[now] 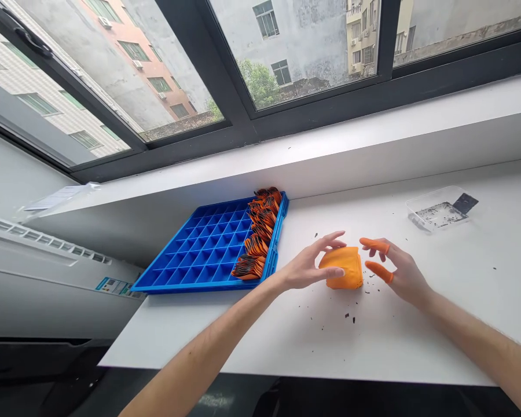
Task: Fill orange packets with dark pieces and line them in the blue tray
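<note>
On the white table lies a square stack of soft orange sheets (349,269), whose exact kind I cannot make out. My left hand (306,266) grips it from the left, the thumb across its top and the fingers at its far edge. Just right of the stack, my right hand (402,269) is held with fingers apart and nothing between them. Orange finger cots (378,271) cover its thumb and index finger. Small dark scraps (351,317) are scattered around the stack.
A blue compartment tray (191,284) stands to the left, its right column filled with orange-and-black pieces (256,246). Back right is a clear plastic box (434,200) holding dark bits and a black square piece (465,202). A window ledge (330,147) runs behind the table.
</note>
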Demonstrator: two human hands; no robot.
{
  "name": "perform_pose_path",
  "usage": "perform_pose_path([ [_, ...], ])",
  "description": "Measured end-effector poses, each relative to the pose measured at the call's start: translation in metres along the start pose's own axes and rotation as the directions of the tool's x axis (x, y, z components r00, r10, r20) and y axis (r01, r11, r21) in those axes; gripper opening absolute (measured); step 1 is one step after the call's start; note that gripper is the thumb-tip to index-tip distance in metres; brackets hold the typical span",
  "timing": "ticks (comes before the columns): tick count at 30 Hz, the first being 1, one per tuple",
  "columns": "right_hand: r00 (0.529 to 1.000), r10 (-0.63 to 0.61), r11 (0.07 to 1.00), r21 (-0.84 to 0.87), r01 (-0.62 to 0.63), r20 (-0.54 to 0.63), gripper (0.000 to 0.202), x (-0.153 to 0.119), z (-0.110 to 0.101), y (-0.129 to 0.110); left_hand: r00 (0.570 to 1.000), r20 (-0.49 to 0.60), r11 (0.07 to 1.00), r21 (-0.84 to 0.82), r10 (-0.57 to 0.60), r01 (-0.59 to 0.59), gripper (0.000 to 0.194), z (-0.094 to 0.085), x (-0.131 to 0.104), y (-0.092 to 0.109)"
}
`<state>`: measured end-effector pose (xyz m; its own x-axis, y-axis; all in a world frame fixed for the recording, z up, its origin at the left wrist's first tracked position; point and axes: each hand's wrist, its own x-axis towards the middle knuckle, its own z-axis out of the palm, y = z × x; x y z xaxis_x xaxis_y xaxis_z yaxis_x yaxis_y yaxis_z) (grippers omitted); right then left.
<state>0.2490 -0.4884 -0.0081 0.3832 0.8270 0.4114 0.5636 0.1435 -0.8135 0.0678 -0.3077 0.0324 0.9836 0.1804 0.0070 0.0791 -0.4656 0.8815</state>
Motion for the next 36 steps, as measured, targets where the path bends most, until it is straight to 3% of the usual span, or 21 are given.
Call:
perform_pose_path([
  [3, 0.999, -0.037, 0.999, 0.006, 0.037, 0.03, 0.05, 0.0, 0.002, -0.003, 0.997, 0.076, 0.989, -0.143, -0.03, 0.041, 0.056, 0.007, 0.003, 0.016],
  [6, 1.0, 0.008, 1.0, 0.008, -0.008, 0.011, 0.046, 0.0, 0.002, -0.006, 0.998, 0.04, 0.98, -0.19, -0.05, 0.057, 0.056, 0.02, 0.007, 0.025],
  [8, 0.998, 0.057, 0.998, 0.02, -0.056, -0.003, 0.046, 0.0, 0.002, -0.007, 0.991, -0.123, 0.976, -0.215, -0.05, 0.022, 0.053, 0.03, 0.011, 0.025],
  [11, 0.994, 0.104, 0.994, 0.043, -0.104, 0.015, 0.048, -0.001, 0.002, -0.009, 0.9, -0.434, 0.971, -0.231, -0.048, -0.059, 0.031, 0.045, 0.018, 0.02],
  [13, 0.992, 0.119, 0.991, 0.054, -0.121, 0.042, 0.049, -0.002, 0.004, -0.009, 0.835, -0.545, 0.959, -0.269, -0.072, -0.092, 0.021, 0.053, 0.021, 0.014],
  [15, 0.989, 0.133, 0.989, 0.06, -0.137, 0.062, 0.048, -0.004, 0.007, -0.009, 0.802, -0.59, 0.943, -0.311, -0.095, -0.117, 0.017, 0.059, 0.023, 0.007],
  [18, 0.986, 0.147, 0.987, 0.06, -0.152, 0.072, 0.044, -0.006, 0.011, -0.01, 0.787, -0.608, 0.924, -0.352, -0.104, -0.15, 0.021, 0.063, 0.022, -0.001],
  [21, 0.987, 0.149, 0.987, 0.054, -0.152, 0.058, 0.042, -0.006, 0.014, -0.012, 0.806, -0.584, 0.909, -0.382, -0.1, -0.164, 0.032, 0.064, 0.018, -0.004],
  [23, 0.988, 0.147, 0.988, 0.05, -0.15, 0.047, 0.044, -0.006, 0.014, -0.013, 0.813, -0.576, 0.915, -0.369, -0.086, -0.164, 0.04, 0.064, 0.016, -0.005],
  [25, 0.988, 0.154, 0.987, 0.044, -0.155, 0.028, 0.045, -0.005, 0.012, -0.013, 0.794, -0.607, 0.933, -0.309, -0.045, -0.183, 0.046, 0.062, 0.014, -0.008],
  [27, 0.985, 0.175, 0.984, 0.033, -0.174, -0.011, 0.038, -0.003, 0.008, -0.012, 0.719, -0.694, 0.949, -0.236, -0.013, -0.21, 0.048, 0.057, 0.013, -0.011],
  [30, 0.992, 0.101, 0.993, -0.059, -0.106, -0.078, 0.023, -0.001, 0.001, -0.005, 0.508, -0.857, 0.946, -0.226, -0.08, -0.232, 0.041, 0.043, 0.011, -0.016],
  [32, 1.0, -0.02, 0.983, -0.181, 0.015, -0.024, 0.036, 0.0, -0.001, 0.003, 0.405, -0.902, 0.923, -0.276, -0.152, -0.268, 0.033, 0.034, 0.011, -0.018],
  [34, 0.991, -0.079, 0.945, -0.308, 0.108, 0.107, 0.052, 0.0, 0.001, 0.013, 0.396, -0.9, 0.9, -0.316, -0.184, -0.3, 0.029, 0.027, 0.012, -0.019],
  [36, 0.974, -0.063, 0.907, -0.394, 0.147, 0.218, 0.057, 0.0, 0.004, 0.024, 0.433, -0.882, 0.893, -0.336, -0.187, -0.299, 0.029, 0.027, 0.012, -0.017],
])
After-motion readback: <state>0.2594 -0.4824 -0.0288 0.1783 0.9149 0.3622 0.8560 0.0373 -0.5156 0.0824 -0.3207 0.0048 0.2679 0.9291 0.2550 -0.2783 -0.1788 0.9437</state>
